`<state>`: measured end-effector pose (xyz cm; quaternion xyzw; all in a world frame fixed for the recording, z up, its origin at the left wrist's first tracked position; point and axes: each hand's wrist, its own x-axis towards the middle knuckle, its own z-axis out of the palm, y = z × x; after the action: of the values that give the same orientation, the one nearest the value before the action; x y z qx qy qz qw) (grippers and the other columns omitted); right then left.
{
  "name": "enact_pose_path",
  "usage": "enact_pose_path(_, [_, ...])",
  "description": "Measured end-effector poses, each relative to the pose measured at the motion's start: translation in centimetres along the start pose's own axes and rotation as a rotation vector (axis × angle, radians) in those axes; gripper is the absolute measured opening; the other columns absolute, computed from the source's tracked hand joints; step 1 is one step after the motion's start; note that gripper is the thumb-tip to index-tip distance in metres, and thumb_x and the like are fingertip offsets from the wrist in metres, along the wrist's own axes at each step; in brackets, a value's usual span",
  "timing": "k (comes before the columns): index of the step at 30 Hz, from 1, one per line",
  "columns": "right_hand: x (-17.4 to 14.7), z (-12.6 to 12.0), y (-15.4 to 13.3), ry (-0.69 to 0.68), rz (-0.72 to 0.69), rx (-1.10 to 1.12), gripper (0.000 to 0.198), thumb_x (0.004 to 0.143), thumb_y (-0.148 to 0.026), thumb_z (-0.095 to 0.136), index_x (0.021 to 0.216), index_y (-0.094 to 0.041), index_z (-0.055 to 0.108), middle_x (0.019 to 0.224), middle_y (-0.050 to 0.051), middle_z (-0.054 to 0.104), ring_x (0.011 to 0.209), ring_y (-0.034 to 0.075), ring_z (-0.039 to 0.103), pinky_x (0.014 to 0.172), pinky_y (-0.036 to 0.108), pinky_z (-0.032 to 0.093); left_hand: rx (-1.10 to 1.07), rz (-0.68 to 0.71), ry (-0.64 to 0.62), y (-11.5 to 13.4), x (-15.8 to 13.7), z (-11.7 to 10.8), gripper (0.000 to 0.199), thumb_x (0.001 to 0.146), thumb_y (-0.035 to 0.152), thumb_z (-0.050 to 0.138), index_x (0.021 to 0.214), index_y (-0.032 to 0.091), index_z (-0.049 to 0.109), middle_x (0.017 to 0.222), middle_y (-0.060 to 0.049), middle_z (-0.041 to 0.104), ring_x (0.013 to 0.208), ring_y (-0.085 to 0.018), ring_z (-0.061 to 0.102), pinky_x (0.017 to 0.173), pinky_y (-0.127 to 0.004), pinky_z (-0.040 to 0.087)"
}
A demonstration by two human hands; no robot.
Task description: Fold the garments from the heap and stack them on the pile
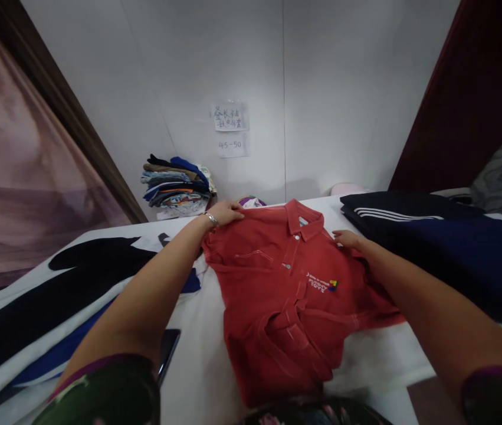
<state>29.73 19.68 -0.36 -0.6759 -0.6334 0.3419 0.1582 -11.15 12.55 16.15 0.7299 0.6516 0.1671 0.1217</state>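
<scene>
A red collared shirt (255,295) lies front up on the white-covered table, its collar toward the wall. It has metal snaps and a small embroidered logo on the chest; its lower front is bunched in folds. My left hand (227,213), with a silver bracelet at the wrist, grips the shirt at the shoulder on the left side. On the other side of the collar, my right hand (347,239) pinches the cloth near the opposite shoulder. Some of the right-hand fingertips are hard to make out.
A stack of folded clothes (177,186) stands against the wall at the back left. Dark garments with white stripes (396,215) are piled to the right. Black and blue clothing (87,277) spreads along the left, near a phone-like dark object (170,348). Paper notes (232,130) hang on the wall.
</scene>
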Motion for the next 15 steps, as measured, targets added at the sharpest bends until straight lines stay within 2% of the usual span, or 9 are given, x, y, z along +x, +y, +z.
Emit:
enact_pose_path(3, [-0.9,1.0,-0.7,-0.049,-0.033,0.103,0.072,0.071,-0.017,0.062,0.140,-0.012,0.039,0.100,0.011,0.070,0.072,0.016,0.065,0.061,0.021,0.049,0.058,0.120,0.070,1.3,-3.3,-1.2,0.024,0.066,0.027,0.058,0.085,0.018,0.071,0.081,-0.001,0.068,0.075,-0.018,0.059,0.070,-0.025,0.044])
enact_pose_path(5, [-1.4,1.7,-1.2,-0.093,-0.057,0.151,0.070,0.069,-0.015,0.062,0.137,-0.015,0.043,0.096,0.007,0.071,0.069,0.015,0.064,0.059,0.021,0.048,0.139,0.187,0.118,1.7,-5.2,-1.8,0.022,0.067,0.025,0.057,0.084,0.019,0.069,0.087,-0.002,0.067,0.083,-0.019,0.059,0.078,-0.027,0.044])
enact_pose_path(7, [-1.8,1.9,-1.4,-0.131,-0.075,0.179,0.062,0.066,-0.015,0.064,0.127,-0.015,0.054,0.091,0.005,0.071,0.068,0.015,0.064,0.058,0.020,0.048,0.227,0.198,0.168,1.5,-6.5,-2.2,0.021,0.067,0.024,0.056,0.084,0.020,0.067,0.092,-0.003,0.066,0.088,-0.021,0.058,0.081,-0.028,0.044])
enact_pose_path(10, [-2.6,1.3,-0.8,-0.195,-0.072,0.183,0.037,0.061,-0.018,0.068,0.098,-0.014,0.069,0.077,0.004,0.071,0.065,0.017,0.064,0.056,0.021,0.049,0.324,0.113,0.194,0.2,-7.7,-2.6,0.025,0.066,0.024,0.057,0.090,0.021,0.066,0.092,-0.004,0.065,0.089,-0.022,0.058,0.081,-0.029,0.044])
enact_pose_path(12, [-3.4,0.5,0.1,-0.232,-0.056,0.170,0.022,0.058,-0.022,0.072,0.078,-0.014,0.071,0.069,0.005,0.070,0.062,0.018,0.063,0.054,0.023,0.050,0.350,0.030,0.167,-0.9,-8.2,-2.6,0.035,0.063,0.023,0.059,0.098,0.022,0.067,0.089,-0.005,0.066,0.085,-0.023,0.060,0.077,-0.029,0.045])
enact_pose_path(15, [-4.9,-0.9,1.2,-0.213,-0.051,0.163,0.018,0.057,-0.027,0.076,0.066,-0.014,0.070,0.065,0.005,0.069,0.061,0.018,0.062,0.055,0.024,0.049,0.336,-0.070,0.064,-1.7,-9.0,-2.3,0.046,0.057,0.022,0.062,0.102,0.025,0.069,0.081,-0.002,0.068,0.080,-0.022,0.061,0.072,-0.027,0.044])
